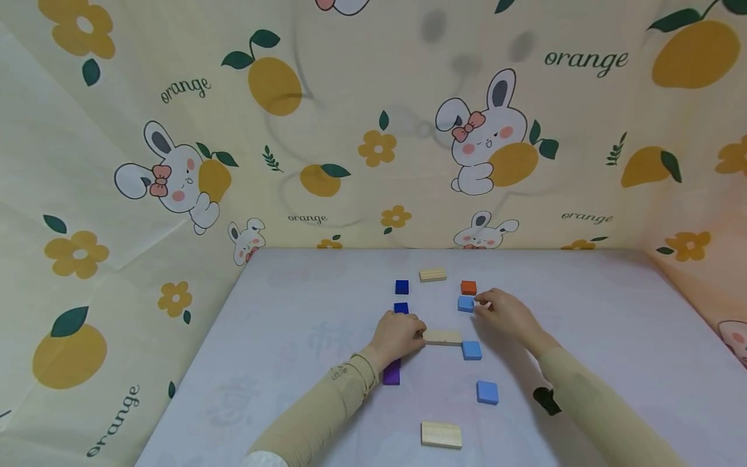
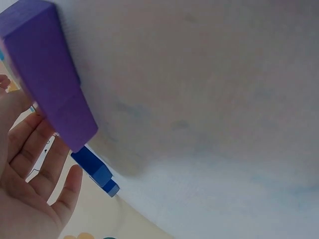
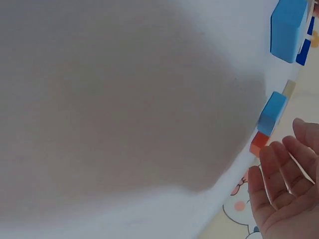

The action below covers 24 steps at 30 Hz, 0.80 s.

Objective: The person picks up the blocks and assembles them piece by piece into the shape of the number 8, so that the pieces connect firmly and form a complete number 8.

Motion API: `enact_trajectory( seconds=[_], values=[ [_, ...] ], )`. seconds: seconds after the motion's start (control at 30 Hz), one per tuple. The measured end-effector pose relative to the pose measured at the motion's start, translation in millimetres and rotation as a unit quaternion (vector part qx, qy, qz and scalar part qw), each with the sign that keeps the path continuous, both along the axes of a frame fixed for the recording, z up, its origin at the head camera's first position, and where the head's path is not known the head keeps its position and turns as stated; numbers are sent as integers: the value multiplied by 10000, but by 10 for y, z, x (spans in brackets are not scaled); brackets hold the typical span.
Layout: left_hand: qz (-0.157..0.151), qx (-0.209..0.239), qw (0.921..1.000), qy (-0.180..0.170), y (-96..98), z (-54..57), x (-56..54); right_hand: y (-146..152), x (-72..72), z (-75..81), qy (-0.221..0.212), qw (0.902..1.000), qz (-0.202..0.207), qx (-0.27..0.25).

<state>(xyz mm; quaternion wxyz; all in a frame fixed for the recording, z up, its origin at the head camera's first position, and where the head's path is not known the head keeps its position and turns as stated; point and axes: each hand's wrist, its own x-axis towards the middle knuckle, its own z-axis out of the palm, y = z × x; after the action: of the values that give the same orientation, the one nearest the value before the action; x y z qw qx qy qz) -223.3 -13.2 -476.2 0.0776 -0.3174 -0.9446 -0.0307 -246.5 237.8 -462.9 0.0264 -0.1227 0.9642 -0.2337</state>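
In the head view my left hand (image 1: 398, 334) reaches to the left end of a flat wooden block (image 1: 443, 338). I cannot tell whether it pinches that end. Purple blocks (image 2: 57, 84) hide its thumb and index fingertips in the left wrist view; the other fingers extend, slightly bent. My right hand (image 1: 506, 316) has its fingertips right at the edge of a light blue block (image 1: 465, 304). Its fingers look loose and fairly straight in the right wrist view, beside the same light blue block (image 3: 272, 113) and an orange-red block (image 3: 258, 143).
Dark blue blocks (image 1: 402, 287) stand beyond my left hand. Another wooden block (image 1: 433, 275) lies at the back and one (image 1: 441, 435) at the front. Two more light blue blocks (image 1: 487, 392) sit on the right. A patterned cloth (image 1: 373, 130) hangs behind the white table (image 1: 262, 324).
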Motion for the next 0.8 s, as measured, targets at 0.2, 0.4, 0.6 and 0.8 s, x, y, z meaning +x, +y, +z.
enact_trajectory(
  seconds=[0.2,0.4,0.6,0.8],
  values=[
    [-15,32,10000,-8,-1,5,1,-68,-83,-36,-59,9998,-109,-174],
    [-43,18,10000,28,4,-2,-4,-106,-124,-101,-115,9996,-189,-159],
    [-5,43,10000,20,5,-27,-15,-103,-147,-134,-379,9988,-284,-153],
    [31,60,10000,-45,5,-38,-20,-93,-129,-134,-513,9982,-276,-122]
  ],
)
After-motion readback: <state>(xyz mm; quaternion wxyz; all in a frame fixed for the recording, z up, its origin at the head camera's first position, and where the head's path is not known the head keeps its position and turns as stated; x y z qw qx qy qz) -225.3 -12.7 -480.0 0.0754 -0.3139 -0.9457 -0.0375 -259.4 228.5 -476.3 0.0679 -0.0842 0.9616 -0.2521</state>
